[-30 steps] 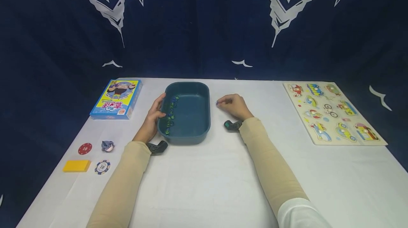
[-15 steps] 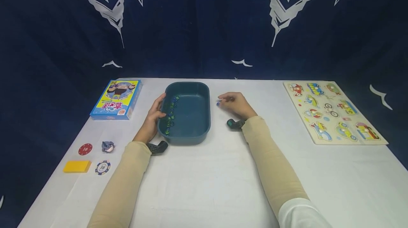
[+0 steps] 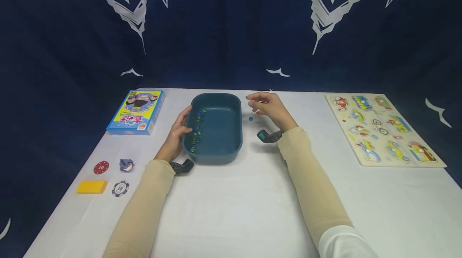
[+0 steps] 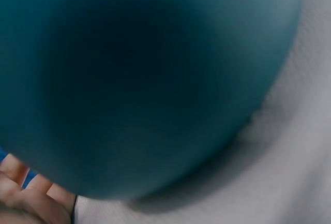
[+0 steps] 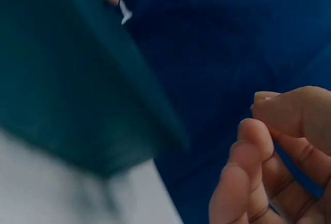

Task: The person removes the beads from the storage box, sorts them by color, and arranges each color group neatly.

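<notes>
On the left side of a teal plastic bin (image 3: pixel 221 133), my left hand (image 3: pixel 175 133) grips the wall with its thumb over the rim. Several green and blue glass marbles (image 3: pixel 197 131) lie in a row along the bin's left inner side. My right hand (image 3: pixel 268 107) is raised above the table to the right of the bin, its fingers loosely bent. No object shows between thumb and fingers in the right wrist view. Below its fingertips a small blue marble (image 3: pixel 250 118) lies on the white cloth, apart from the hand. The bin's wall fills most of the left wrist view.
A boxed game (image 3: pixel 136 112) lies at the back left. Nearer are a red chip (image 3: pixel 101 167), a small shark figure (image 3: pixel 126 165), a yellow block (image 3: pixel 92 187) and a blue-white chip (image 3: pixel 120 188). A picture puzzle board (image 3: pixel 384 131) lies on the right.
My right hand has let go of the blue marble and lifted up and away, leaving it on the table. The left hand stays on the bin. The head view has shifted slightly.
</notes>
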The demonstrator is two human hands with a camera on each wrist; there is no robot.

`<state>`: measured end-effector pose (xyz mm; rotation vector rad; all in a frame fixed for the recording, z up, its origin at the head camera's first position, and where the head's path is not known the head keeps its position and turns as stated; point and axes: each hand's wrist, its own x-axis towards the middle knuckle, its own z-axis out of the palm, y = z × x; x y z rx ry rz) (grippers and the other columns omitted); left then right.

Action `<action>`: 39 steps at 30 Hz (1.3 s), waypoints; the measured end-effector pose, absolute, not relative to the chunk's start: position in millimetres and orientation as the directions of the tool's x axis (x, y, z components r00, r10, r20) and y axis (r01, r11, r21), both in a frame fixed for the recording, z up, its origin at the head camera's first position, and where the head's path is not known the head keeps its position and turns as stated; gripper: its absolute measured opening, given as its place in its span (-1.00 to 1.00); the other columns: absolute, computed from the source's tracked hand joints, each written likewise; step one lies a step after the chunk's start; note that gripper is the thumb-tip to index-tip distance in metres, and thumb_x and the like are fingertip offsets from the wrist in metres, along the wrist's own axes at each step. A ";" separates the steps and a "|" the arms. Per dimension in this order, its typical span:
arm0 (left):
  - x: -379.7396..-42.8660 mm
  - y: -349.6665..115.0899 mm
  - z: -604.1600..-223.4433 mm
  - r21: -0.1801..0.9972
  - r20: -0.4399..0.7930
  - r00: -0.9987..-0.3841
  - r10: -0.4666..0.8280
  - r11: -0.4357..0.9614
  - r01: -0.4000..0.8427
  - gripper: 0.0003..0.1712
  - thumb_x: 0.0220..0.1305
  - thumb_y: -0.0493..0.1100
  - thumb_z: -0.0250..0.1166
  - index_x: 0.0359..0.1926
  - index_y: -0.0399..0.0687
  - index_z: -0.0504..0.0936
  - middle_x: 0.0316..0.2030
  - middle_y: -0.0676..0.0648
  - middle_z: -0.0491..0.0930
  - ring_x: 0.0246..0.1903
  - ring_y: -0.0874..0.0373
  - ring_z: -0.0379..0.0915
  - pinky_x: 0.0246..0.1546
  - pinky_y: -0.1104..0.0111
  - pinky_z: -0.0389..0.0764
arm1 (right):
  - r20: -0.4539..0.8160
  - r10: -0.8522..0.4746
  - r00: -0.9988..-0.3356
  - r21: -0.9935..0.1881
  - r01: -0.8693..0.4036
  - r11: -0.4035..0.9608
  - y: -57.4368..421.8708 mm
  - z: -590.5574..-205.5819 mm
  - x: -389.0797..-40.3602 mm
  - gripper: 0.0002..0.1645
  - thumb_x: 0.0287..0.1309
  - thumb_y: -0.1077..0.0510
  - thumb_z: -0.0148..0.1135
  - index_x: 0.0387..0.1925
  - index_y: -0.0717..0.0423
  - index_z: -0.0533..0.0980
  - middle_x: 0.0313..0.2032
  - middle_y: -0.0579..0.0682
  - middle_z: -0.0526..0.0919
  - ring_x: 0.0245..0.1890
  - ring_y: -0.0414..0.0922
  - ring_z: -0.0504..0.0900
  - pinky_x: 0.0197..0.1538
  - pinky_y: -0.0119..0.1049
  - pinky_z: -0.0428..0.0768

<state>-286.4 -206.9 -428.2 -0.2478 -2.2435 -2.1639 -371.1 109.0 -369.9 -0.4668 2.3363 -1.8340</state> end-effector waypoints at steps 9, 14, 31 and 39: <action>-287.3 -207.3 -429.9 0.991 0.135 -0.986 0.102 -0.041 0.131 -0.04 0.05 -0.29 -0.05 0.57 0.06 0.05 0.57 0.03 -0.08 0.55 0.07 -0.30 0.45 -0.06 -0.32 | 0.080 -0.546 -0.834 -0.935 -0.253 0.249 61.9 -333.6 -374.1 -0.69 0.25 0.21 0.32 0.02 0.17 0.64 -0.10 0.20 0.65 -0.17 0.09 0.62 -0.13 -0.15 0.66; -287.7 -206.5 -431.5 0.989 0.145 -0.983 0.112 -0.052 0.139 -0.05 0.06 -0.29 -0.05 0.57 0.04 0.06 0.57 0.02 -0.07 0.55 0.06 -0.30 0.45 -0.07 -0.32 | 0.005 -0.620 -0.785 -0.909 -0.261 0.324 33.1 -329.5 -380.4 -0.70 0.29 0.23 0.27 0.03 0.20 0.64 -0.16 0.14 0.70 -0.23 0.01 0.62 -0.09 -0.10 0.65; -289.5 -206.1 -430.8 0.989 0.148 -0.983 0.112 -0.045 0.144 -0.04 0.04 -0.28 -0.06 0.57 0.01 0.04 0.57 -0.03 -0.08 0.55 0.03 -0.30 0.44 -0.09 -0.36 | -0.257 -0.504 -0.825 -0.943 0.100 0.317 -35.4 -359.9 -392.6 -0.67 0.26 0.27 0.24 0.03 0.32 0.61 -0.07 0.11 0.67 -0.17 -0.03 0.65 -0.12 -0.26 0.67; -287.9 -208.3 -429.5 0.986 0.160 -0.980 0.117 -0.068 0.153 -0.05 0.06 -0.30 -0.08 0.57 -0.03 0.03 0.57 -0.06 -0.08 0.55 0.02 -0.28 0.45 -0.07 -0.31 | -0.222 -0.461 -0.859 -0.937 0.058 0.343 -41.7 -372.7 -386.8 -0.72 0.29 0.31 0.18 -0.02 0.36 0.61 -0.17 0.11 0.67 -0.26 -0.09 0.61 -0.03 -0.19 0.64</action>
